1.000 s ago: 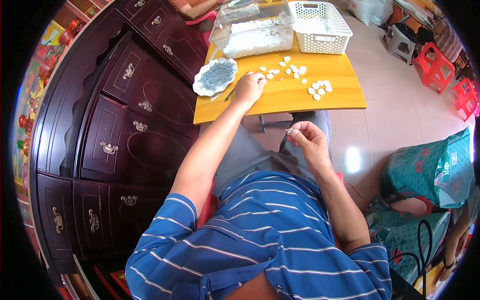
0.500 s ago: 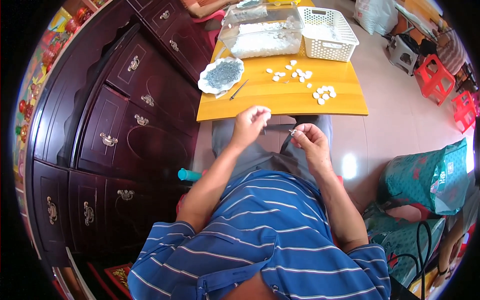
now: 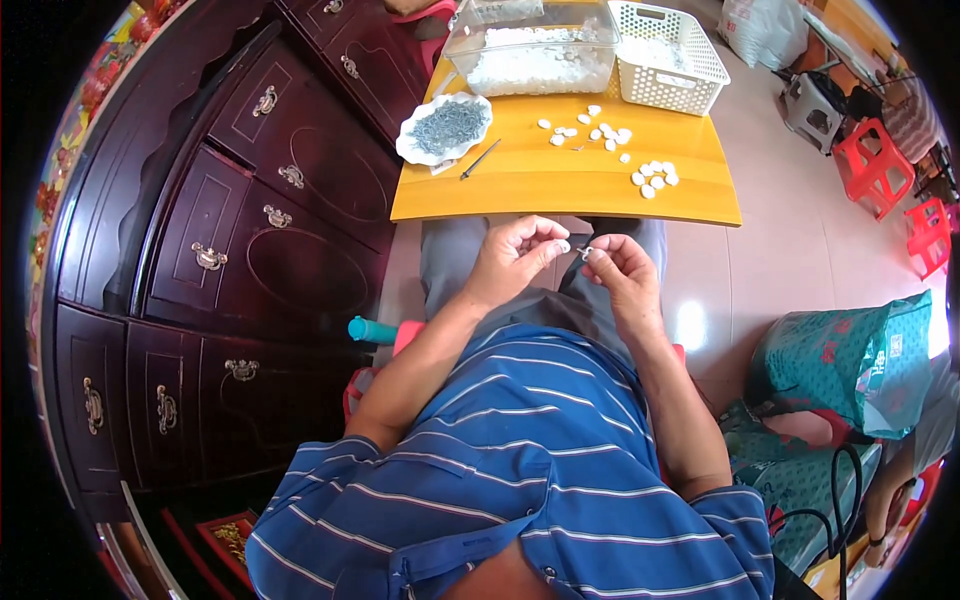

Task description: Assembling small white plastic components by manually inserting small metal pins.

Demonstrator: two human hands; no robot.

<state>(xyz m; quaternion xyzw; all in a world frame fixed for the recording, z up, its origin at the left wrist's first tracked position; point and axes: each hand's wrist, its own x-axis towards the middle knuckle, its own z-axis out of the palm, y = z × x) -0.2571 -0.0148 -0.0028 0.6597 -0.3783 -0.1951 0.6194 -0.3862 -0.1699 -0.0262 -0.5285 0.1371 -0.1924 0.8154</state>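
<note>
Over my lap, just in front of the table's near edge, my two hands are close together. My left hand (image 3: 516, 262) pinches a small white piece (image 3: 564, 247) between thumb and fingertips. In the fingertips of my right hand (image 3: 627, 278) is a small white-and-silver piece (image 3: 586, 254), too small to name. The two pieces point toward each other; whether they touch I cannot tell. Beyond my hands, small white round pieces (image 3: 654, 181) lie in loose groups on the wooden table (image 3: 560, 190). A thin dark pointed tool (image 3: 481, 160) lies to the left, beside a white scalloped plate (image 3: 407, 148) heaped with thin grey pins (image 3: 450, 126).
At the table's far side stand a clear plastic box (image 3: 462, 55) of white pieces and a white perforated basket (image 3: 690, 97). Dark wooden drawers (image 3: 240, 230) line the left. Teal bags (image 3: 840, 360) and red stools (image 3: 873, 165) are on the right.
My left hand has moved right, bringing its white piece close to the one in my right hand. The view has shifted slightly, and both hands keep their pinch.
</note>
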